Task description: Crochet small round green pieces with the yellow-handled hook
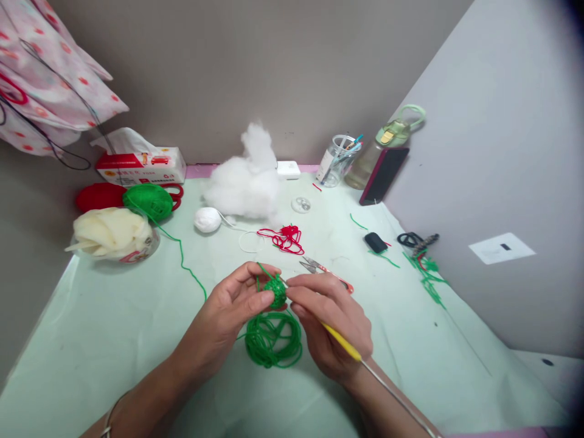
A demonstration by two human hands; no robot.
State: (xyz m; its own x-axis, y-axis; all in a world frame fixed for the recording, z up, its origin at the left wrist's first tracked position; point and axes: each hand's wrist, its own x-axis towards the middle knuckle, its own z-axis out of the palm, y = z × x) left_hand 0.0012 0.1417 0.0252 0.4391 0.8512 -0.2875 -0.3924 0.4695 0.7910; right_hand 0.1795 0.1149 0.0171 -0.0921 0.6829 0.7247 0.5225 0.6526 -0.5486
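Near the middle of the view, a small green crocheted piece (276,292) is pinched between the thumb and fingers of my left hand (232,307). A strand of green yarn runs over those fingers. My right hand (335,322) is closed around a crochet hook with a yellow handle (341,342); its tip end is at the green piece, and the exact tip is hard to make out. Just below the hands, a loose coil of green yarn (272,340) lies on the pale green cloth (114,353).
Beyond the hands lie scissors (326,271), red yarn (288,238), a white yarn ball (207,219) and white stuffing (246,185). Green yarn (149,202) and a tissue box (141,165) sit left. A pen jar (336,164), bottle (371,152) and phone (384,176) stand back right.
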